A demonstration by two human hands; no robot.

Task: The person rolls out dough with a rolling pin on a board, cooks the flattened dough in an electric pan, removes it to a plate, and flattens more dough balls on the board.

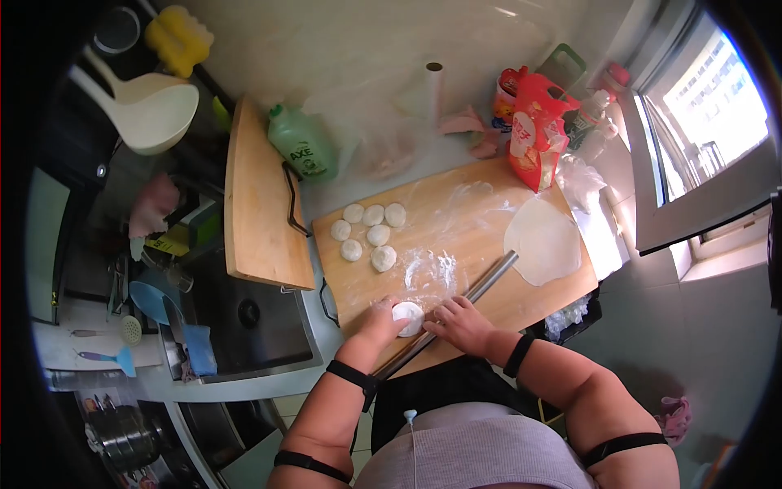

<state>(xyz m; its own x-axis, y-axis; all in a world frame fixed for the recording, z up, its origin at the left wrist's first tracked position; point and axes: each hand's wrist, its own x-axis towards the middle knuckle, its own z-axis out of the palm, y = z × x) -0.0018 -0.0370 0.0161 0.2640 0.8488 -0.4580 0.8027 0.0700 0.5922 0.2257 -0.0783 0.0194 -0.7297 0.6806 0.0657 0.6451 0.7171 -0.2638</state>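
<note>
A small floured dough disc lies near the front edge of a wooden board. My left hand grips its left side, thumb on top and the other fingers partly hidden. My right hand lies over a long metal rolling pin, its bent fingertips close to the disc's right edge. The pin slants across the board from front left to back right. Several round dough pieces sit at the board's left, and a large flat dough sheet lies at its right. White flour is scattered between.
A red bag stands on the board's back right corner, below an open window. Behind the board's left end is a green bottle. An upright wooden board stands beside the sink at left.
</note>
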